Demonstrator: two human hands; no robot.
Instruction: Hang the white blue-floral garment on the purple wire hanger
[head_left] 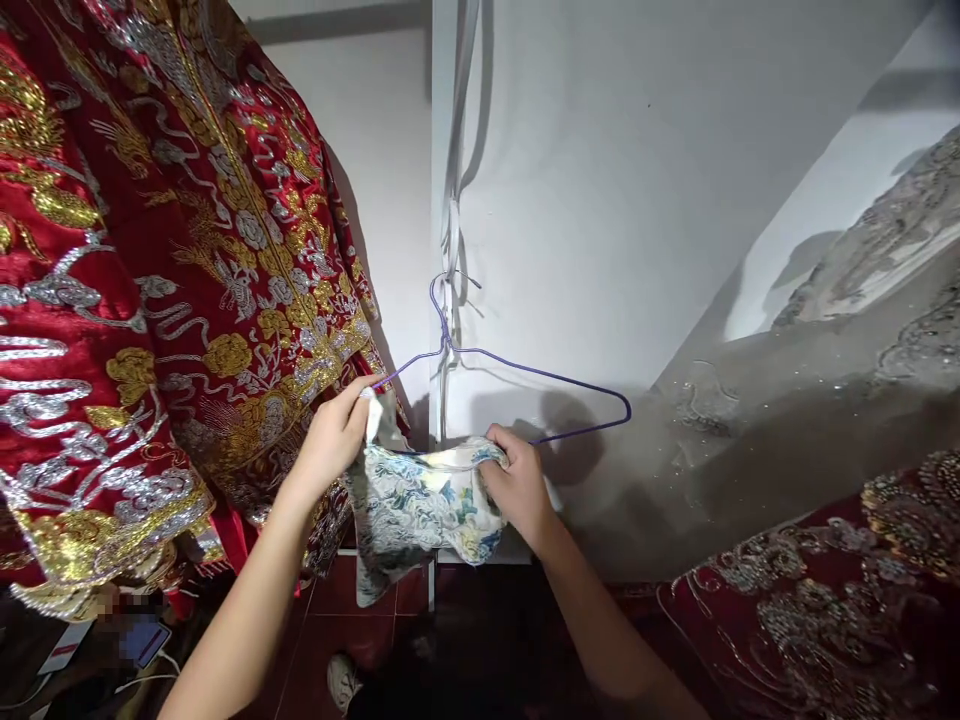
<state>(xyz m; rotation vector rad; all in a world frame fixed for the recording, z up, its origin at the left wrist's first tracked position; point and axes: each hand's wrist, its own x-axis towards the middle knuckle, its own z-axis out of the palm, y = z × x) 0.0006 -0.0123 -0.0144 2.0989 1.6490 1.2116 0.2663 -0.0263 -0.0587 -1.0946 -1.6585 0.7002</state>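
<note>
left hand (334, 435) is clamping on the upper left corner of the floral garment (427, 500), thumb and fingers closed together on a pale strip of it. the hanger's left arm is running into those fingertips; can't tell if the wire is being pinched too.

far left: red jacket (232, 230) is hanging, gold and silver embroidery all over, filling that side. below its hem a device with a lit screen (146, 640) is lying beside a white cable (169, 660), partly blurred.

next, low: a shoe (343, 682) is showing on the red tile floor (349, 590).

middle: floral garment is hanging bunched between both hands, in front of the wall, just below the purple hanger (525, 365). hook is sitting at a white strap (459, 110) that's dropping from above; can't tell exactly how it's catching. the lower bar is passing along the garment's top edge.

right hand (521, 490) is gripping the garment's top right edge, thumb above, other fingers mostly hidden. the lower bar is emerging just beside it, and the hanger's right end is sticking out bare.

far right: sheer beaded fabric (750, 420) is spreading across, with dark red beaded fabric (832, 600) lying below it.
</note>
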